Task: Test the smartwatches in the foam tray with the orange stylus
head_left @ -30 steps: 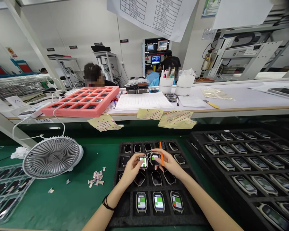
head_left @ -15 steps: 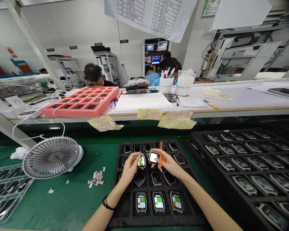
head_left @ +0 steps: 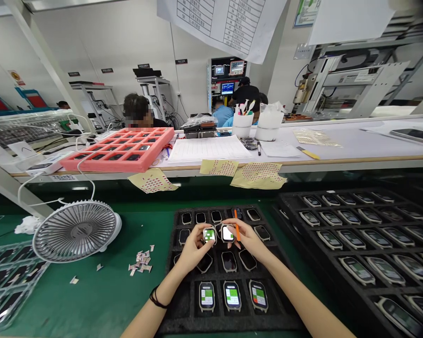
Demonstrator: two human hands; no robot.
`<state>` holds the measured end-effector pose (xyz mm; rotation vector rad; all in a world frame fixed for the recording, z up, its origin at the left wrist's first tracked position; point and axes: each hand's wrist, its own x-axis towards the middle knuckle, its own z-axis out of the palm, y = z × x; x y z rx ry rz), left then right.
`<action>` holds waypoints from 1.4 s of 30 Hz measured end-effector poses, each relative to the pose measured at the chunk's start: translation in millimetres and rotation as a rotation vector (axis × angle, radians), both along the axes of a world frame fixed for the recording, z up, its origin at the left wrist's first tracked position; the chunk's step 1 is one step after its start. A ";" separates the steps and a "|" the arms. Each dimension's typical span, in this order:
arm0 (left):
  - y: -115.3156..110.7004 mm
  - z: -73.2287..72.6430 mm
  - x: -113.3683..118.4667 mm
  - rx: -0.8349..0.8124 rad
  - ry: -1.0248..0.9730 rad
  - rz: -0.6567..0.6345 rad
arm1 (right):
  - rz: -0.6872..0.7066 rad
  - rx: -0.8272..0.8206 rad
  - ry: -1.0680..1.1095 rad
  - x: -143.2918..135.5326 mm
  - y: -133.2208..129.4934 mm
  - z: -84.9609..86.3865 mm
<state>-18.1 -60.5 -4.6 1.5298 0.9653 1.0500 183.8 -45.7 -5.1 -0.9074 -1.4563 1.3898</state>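
My left hand is closed around a smartwatch whose lit screen shows green and white blocks; the thumb lies at its lower edge. Close beside it, my right hand grips a second smartwatch with a mostly white screen. An orange stick is also tucked between the right hand's fingers. Both watches are above a black foam tray, which holds more watch bodies in its pockets. Along the tray's front row, several watches show lit screens; those farther back are dark.
At the right stands another black tray full of watches. Left are a round fan, small scraps and a clear plastic tray. A shelf across the back carries a pink foam tray, papers and white cups. People sit beyond it.
Both watches have shifted slightly right. The left thumb has moved to the watch's lower edge, the right watch's screen shows some green, and the orange stick leans more.
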 end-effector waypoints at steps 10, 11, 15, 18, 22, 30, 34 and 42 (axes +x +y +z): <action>2.6 2.3 -1.3 -0.061 -0.024 0.089 | 0.056 -0.015 -0.027 -0.4 -3.8 1.2; 2.4 2.4 -0.8 -0.065 -0.030 0.074 | 0.043 -0.015 -0.020 -1.0 -3.2 0.8; -0.1 4.4 2.6 -0.067 -0.071 0.011 | -0.035 -0.023 0.014 -1.9 -0.2 1.2; -1.2 5.7 3.8 -0.053 -0.077 -0.009 | -0.091 -0.038 0.006 -1.2 1.0 2.7; -0.3 6.2 2.7 -0.088 -0.066 0.002 | -0.121 -0.051 -0.020 -0.8 0.4 4.1; 1.1 2.4 1.3 -0.058 -0.071 0.044 | -0.010 0.012 0.002 -1.7 -2.1 1.1; 0.3 0.7 1.5 -0.027 -0.060 0.018 | 0.016 0.023 0.003 -2.0 -1.5 -1.1; 0.6 0.8 2.3 -0.019 -0.021 0.035 | -0.105 -0.055 0.020 -6.7 -0.3 2.5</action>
